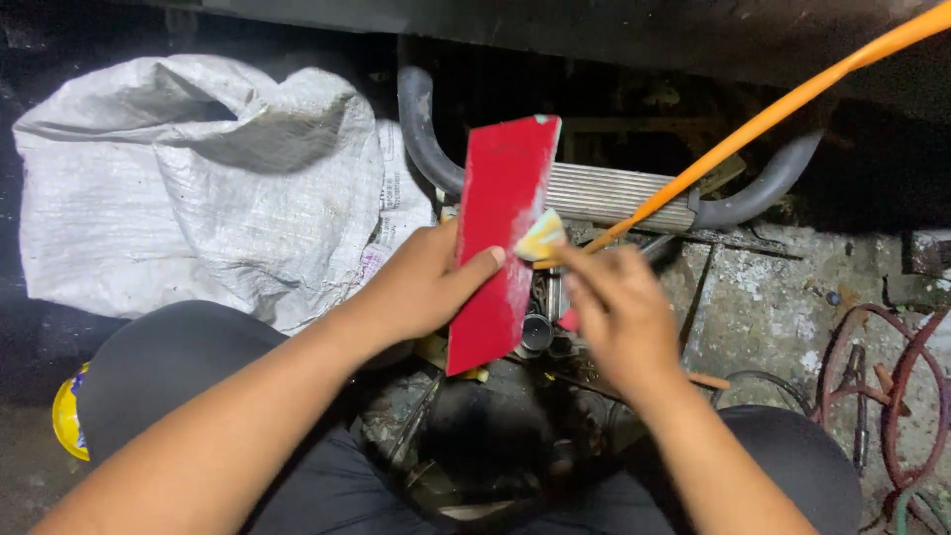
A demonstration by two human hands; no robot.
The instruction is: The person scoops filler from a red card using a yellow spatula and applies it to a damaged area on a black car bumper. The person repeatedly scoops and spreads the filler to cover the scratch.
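At far left of the frame, a crumpled white woven plastic sack (198,178), and low at the left edge a yellow rounded object (67,411), only partly seen. Centre left, the left hand (421,287) closed on the flat red rectangular panel (500,238), thumb pressed across its face and the other fingers hidden behind it, holding it upright and slightly tilted above the lap. Red panel at frame centre, its right edge paler and whitish along the lower half, judged as already rubbed down there, while the upper and left parts remain glossy red, so apparently the greater part left to do. At the panel's right edge, a small folded yellowish piece of abrasive paper or sponge (540,236), touching the red surface. Right of centre, the right hand (619,317), blurred, fingertips bunched toward that yellowish piece, apparently pinching it, though the blur keeps this uncertain. Behind, a ribbed grey metal step with curved dark tube ends (614,193), crossed by a long orange rod or hose (792,99) running to the upper right corner. Lower right, reddish wire loops (892,386) on stained concrete.
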